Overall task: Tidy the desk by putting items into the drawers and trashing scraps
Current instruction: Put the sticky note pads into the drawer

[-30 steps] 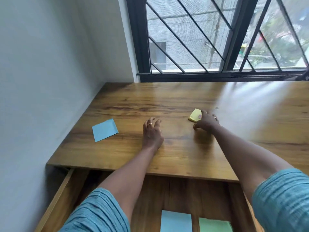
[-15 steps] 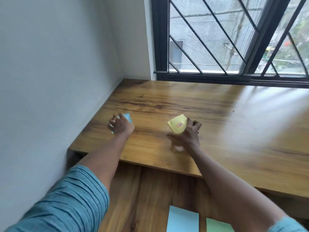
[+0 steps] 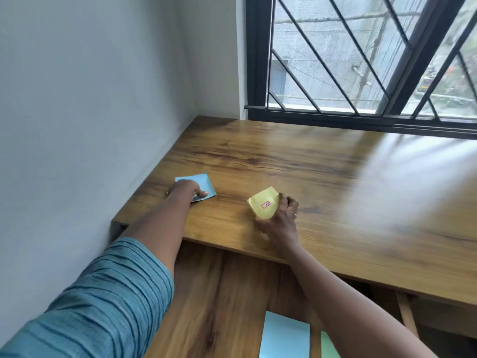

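One wooden bench (image 3: 322,177), set in the corner under the window. One open drawer (image 3: 227,301) below its front edge, holding two pads: one blue (image 3: 284,337), one green (image 3: 327,347), side by side. Two hands on the bench. Left hand (image 3: 184,191) lies on one blue sticky pad (image 3: 204,183) near the left edge, fingers pressing it; grip unclear. Right hand (image 3: 280,220), fingers clenched around one yellow sticky pad (image 3: 264,202), lifted and tilted near the front edge.
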Demonstrator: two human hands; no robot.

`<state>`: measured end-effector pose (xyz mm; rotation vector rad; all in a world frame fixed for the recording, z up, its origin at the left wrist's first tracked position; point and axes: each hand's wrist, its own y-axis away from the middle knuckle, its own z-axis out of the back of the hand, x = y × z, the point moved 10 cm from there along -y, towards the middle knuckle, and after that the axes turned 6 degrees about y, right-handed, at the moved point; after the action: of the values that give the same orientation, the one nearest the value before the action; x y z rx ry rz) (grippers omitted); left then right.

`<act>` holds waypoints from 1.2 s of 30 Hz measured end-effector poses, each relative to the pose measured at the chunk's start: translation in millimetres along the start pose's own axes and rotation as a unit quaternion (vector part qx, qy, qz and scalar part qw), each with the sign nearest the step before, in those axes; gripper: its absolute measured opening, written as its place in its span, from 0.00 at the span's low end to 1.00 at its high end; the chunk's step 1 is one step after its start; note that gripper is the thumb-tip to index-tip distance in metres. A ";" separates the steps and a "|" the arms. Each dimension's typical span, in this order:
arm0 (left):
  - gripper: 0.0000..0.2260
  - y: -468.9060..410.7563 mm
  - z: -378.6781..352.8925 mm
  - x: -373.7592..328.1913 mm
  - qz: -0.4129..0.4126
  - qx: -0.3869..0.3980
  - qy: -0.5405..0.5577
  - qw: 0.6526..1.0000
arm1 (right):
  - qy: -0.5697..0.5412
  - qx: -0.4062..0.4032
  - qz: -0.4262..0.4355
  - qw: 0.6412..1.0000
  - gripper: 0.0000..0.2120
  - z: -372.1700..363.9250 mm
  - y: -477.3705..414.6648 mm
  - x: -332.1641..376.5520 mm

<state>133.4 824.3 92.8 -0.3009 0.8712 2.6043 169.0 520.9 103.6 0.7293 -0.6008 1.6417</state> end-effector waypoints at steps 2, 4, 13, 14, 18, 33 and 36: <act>0.25 0.0 -0.5 5.6 -0.028 -0.031 0.067 0.997 | 0.001 0.008 0.001 1.000 0.44 -0.1 11.8 -0.9; 0.16 3.5 4.3 16.8 -0.032 -0.089 0.159 0.983 | 0.001 0.013 0.000 1.000 0.44 1.7 24.5 -0.9; 0.18 120.3 1.9 71.9 -0.169 -0.110 0.326 0.924 | 0.018 0.010 0.061 0.998 0.38 12.1 125.7 5.0; 0.19 132.9 -1.4 85.2 -0.177 -0.105 0.326 0.923 | 0.023 0.015 0.060 0.998 0.38 10.3 139.9 4.3; 0.22 170.3 -14.9 139.1 -0.215 -0.086 0.279 0.932 | 0.056 0.030 0.037 0.997 0.40 -1.6 190.7 -0.6; 0.24 108.2 -87.9 246.8 -0.157 0.001 0.106 0.982 | 0.183 0.051 -0.140 0.972 0.39 -101.2 257.2 -32.5; 0.22 91.5 -97.9 247.7 -0.131 0.010 0.058 0.990 | 0.200 0.052 -0.192 0.959 0.38 -117.4 252.6 -36.0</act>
<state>-121.1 766.8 -13.3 -0.5273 0.8344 2.3527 -91.2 535.8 -1.3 0.5261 -0.0738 1.4072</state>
